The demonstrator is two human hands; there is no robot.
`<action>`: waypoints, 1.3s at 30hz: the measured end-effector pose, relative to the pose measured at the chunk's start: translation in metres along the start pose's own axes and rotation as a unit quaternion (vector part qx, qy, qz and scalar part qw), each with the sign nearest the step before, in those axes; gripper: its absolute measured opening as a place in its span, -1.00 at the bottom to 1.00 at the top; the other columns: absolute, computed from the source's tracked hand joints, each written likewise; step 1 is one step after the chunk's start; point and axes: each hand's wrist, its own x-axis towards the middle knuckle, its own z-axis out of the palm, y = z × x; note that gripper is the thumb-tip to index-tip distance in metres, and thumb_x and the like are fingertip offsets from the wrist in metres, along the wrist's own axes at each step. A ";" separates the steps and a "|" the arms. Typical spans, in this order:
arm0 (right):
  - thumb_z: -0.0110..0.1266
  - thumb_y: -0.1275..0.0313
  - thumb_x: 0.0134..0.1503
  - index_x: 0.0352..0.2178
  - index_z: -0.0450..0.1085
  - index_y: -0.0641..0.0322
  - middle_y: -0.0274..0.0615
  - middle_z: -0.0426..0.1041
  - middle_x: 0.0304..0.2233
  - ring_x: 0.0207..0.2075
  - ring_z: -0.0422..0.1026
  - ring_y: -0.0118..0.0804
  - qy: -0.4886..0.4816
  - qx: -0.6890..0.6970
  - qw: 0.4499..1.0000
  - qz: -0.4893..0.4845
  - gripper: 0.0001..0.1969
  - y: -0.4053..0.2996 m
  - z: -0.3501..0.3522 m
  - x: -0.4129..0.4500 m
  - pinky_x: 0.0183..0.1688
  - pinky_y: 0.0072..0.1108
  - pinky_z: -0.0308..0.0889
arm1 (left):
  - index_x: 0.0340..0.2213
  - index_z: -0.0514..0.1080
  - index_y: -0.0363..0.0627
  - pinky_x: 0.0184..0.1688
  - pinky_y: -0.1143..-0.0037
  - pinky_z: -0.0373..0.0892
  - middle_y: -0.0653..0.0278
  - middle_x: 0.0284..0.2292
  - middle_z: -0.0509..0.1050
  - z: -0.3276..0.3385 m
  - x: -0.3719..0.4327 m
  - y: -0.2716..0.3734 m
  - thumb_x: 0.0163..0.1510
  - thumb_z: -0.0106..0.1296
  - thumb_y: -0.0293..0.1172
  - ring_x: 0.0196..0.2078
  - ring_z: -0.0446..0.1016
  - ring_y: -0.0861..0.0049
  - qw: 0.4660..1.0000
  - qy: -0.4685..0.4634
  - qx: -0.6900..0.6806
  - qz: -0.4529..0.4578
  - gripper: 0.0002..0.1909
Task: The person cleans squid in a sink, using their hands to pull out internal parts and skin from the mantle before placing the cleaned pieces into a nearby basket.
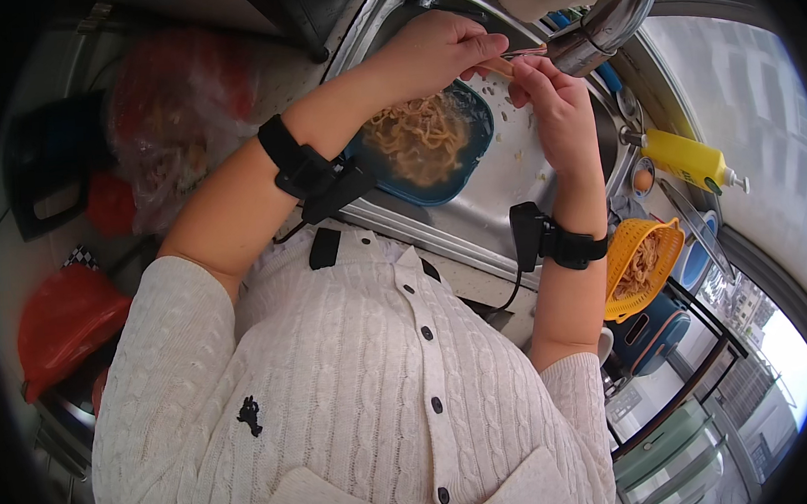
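My left hand (458, 47) pinches one end of a thin, pale tan strip of food (498, 66) above the sink. The fingertips of my right hand (551, 90) close on its other end, close beside the metal faucet (581, 41). A narrow pinkish, shiny piece shows just above the fingers; what it is, I cannot tell. Below and left of the hands, a dark teal basin (485, 135) stands in the stainless steel sink (512, 167). Cloudy water and many tan, noodle-like strips (421, 138) fill it, partly hidden by my left forearm.
At right are a yellow pump bottle (686, 158), a small bowl with an egg (643, 180), a yellow plastic basket (673, 238) of similar strips and a blue appliance (654, 338). At left lie clear plastic bags (164, 134) and a red bag (68, 324). Small scraps dot the sink.
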 end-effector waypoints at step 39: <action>0.01 0.54 -0.06 -0.38 0.24 0.33 -0.10 0.39 -0.40 -0.45 0.35 -0.43 0.034 0.258 0.963 -0.068 -0.83 0.009 -0.006 0.004 -0.42 -0.69 0.25 | -0.48 0.36 -0.28 -0.45 0.72 0.29 0.33 -0.59 0.40 0.009 0.006 -0.008 -0.06 -0.13 -0.49 -0.53 0.34 0.74 0.994 -0.032 -0.106 0.008 -0.88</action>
